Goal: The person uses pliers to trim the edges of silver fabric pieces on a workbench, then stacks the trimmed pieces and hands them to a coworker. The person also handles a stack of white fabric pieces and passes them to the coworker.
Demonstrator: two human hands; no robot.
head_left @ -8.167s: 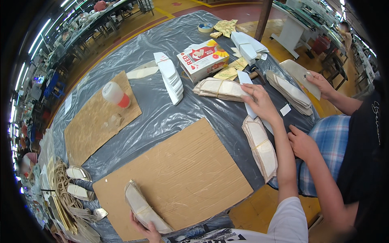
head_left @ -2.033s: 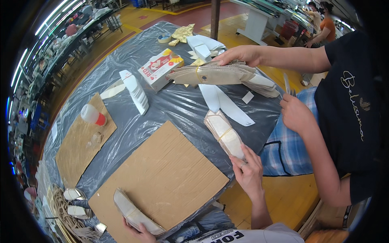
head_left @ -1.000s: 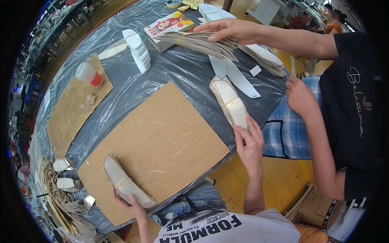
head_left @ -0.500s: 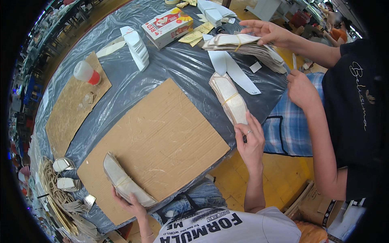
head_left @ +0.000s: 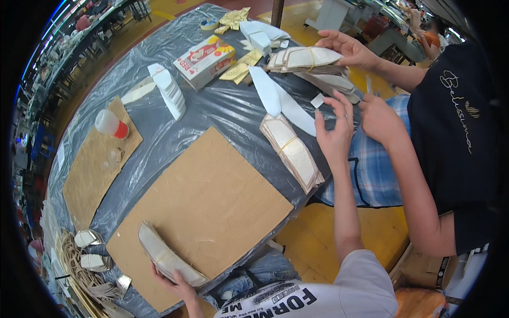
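My left hand point(head_left: 179, 285) is closed round the near end of a banded bundle of long, off-white cut pieces point(head_left: 165, 253), which rests on the cardboard sheet point(head_left: 217, 196). My right hand point(head_left: 336, 130) is raised with its fingers apart and nothing in it, over the table's right edge. Just left of it lies a second bundle of pale cut pieces point(head_left: 292, 152) with a yellowish band round its middle. Beyond my right hand, a co-worker's hand point(head_left: 350, 49) touches a thicker banded bundle point(head_left: 310, 58); their other hand point(head_left: 379, 117) is near its lower end.
A bottle with a red band point(head_left: 112, 125) stands on a brown board point(head_left: 95, 175). A tissue box point(head_left: 204, 61), white strips point(head_left: 168, 91) and yellow papers point(head_left: 244, 67) lie farther back on the dark plastic cover. Cords and small bundles point(head_left: 95, 262) crowd the left edge.
My right hand has let go of the right-hand bundle and moved up toward the co-worker's bundle. My left hand still grips its bundle. The view has shifted slightly.
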